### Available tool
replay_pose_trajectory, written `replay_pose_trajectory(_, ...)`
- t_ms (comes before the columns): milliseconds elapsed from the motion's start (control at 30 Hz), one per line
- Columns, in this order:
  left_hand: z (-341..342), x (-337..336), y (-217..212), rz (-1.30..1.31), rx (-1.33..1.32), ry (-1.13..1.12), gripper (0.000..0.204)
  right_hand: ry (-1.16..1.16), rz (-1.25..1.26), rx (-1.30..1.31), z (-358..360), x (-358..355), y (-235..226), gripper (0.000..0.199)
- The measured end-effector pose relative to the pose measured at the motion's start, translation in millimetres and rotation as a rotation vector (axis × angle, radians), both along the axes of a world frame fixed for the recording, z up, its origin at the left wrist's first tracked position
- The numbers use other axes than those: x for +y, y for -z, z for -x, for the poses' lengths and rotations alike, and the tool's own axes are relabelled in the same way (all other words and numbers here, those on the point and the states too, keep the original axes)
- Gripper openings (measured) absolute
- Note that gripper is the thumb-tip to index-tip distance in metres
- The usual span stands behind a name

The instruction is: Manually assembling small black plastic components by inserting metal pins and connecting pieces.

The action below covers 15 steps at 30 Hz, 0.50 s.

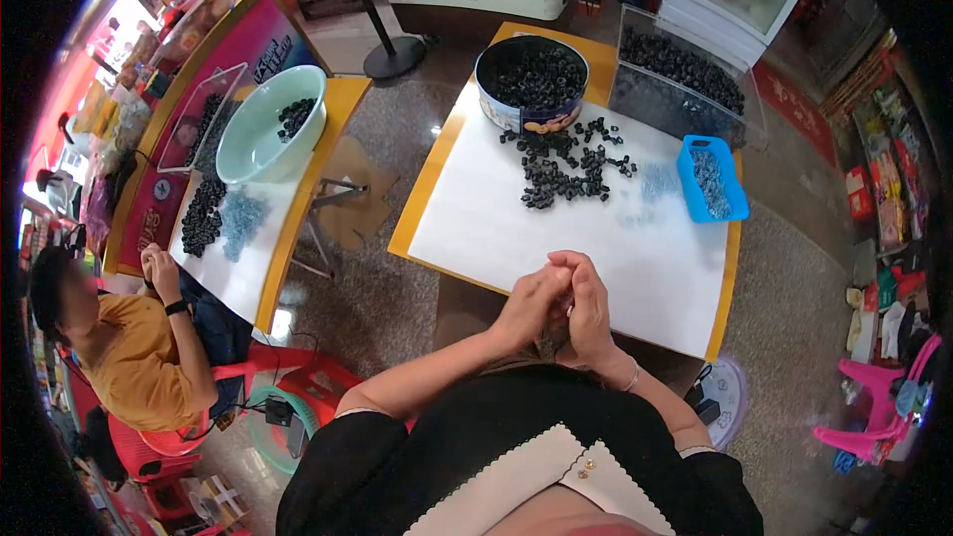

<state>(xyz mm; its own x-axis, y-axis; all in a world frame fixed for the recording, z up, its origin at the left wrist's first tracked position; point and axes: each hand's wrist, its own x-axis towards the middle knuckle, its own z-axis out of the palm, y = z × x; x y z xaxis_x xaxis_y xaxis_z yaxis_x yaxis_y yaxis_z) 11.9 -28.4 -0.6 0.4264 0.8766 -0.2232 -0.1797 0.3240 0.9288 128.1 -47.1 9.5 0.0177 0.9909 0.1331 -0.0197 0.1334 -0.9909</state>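
Note:
Close to the near edge of the white-covered table (476, 228), my left hand (528, 306) and my right hand (590, 310) press together with fingers curled. Anything between them is hidden. Farther out on the sheet lies a loose pile of small black plastic parts (566, 179). Behind that pile stands a round tin (526, 121) full of the same black parts. To the right sits a blue plastic basket (735, 197) with small pale bluish pieces (710, 184). More of these pale pieces are scattered on the sheet beside it.
A clear bin (685, 114) of black parts stands at the far right. On the left, a seated person in a mustard shirt (149, 357) works at another table with a pale green basin (243, 149). A fan base (394, 60) and pink stool (874, 402) stand on the floor.

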Motion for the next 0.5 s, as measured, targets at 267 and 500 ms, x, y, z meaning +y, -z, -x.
replay_pose_trajectory(267, 10.6, 0.0, -17.9, 0.475, -0.461, 0.055, 0.025, -0.103, 0.289, 0.225, -4.7, -1.7, -24.5, 0.021)
replay_pose_trajectory(500, 16.5, -0.1, -20.0, 0.315, -0.373, 0.179, 0.03, -0.094, 0.205, 0.263, -4.0, -7.7, -22.9, 0.019)
